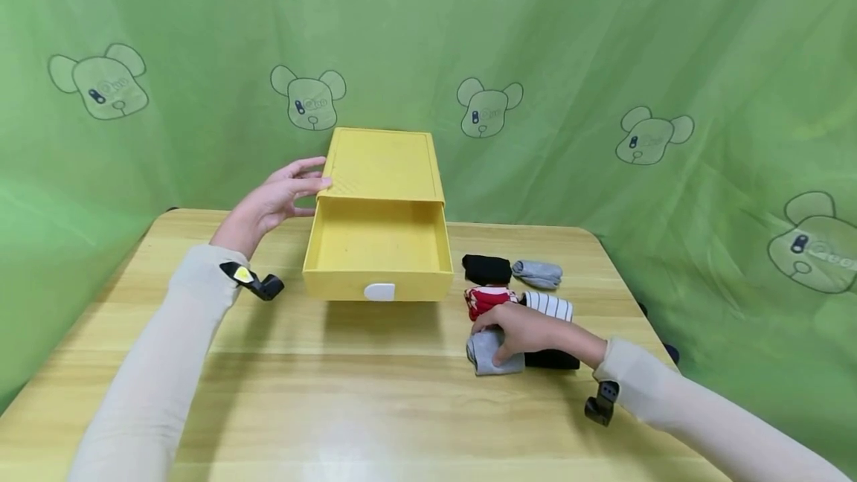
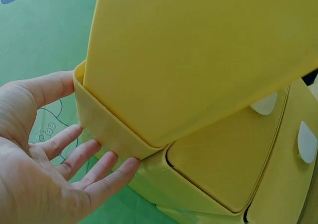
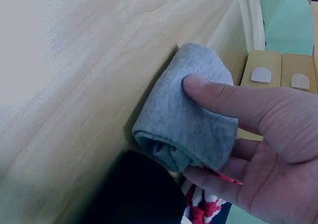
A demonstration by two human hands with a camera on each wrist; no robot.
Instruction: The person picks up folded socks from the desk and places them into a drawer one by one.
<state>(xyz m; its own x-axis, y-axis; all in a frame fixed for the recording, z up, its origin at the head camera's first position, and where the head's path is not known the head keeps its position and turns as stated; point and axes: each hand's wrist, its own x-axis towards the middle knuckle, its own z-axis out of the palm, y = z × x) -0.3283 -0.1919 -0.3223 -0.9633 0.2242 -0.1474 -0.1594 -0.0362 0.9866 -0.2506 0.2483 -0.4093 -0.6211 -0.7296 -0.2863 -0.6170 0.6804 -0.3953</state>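
Note:
My left hand [image 1: 271, 195] rests against the left side of a yellow drawer cabinet [image 1: 384, 162], its thumb at the top edge. In the left wrist view, straight fingertips touch the side of the casing [image 2: 117, 129]. The top drawer [image 1: 378, 285], with a white handle, is pulled out and shows a bare bottom. My right hand [image 1: 529, 329] pinches a folded grey cloth [image 3: 174, 100] at the front left of a group of folded cloths, thumb on one face and fingers behind it. Right behind it lies a red-and-white patterned cloth [image 1: 489, 300].
Beside the grey one is a black cloth [image 1: 554, 360], partly under the right wrist; a striped white cloth [image 1: 549, 306] sits behind. Farther back lie another black cloth [image 1: 486, 269] and a second grey one [image 1: 538, 274]. Green curtain [image 1: 402, 36] surrounds the wooden table [image 1: 281, 407].

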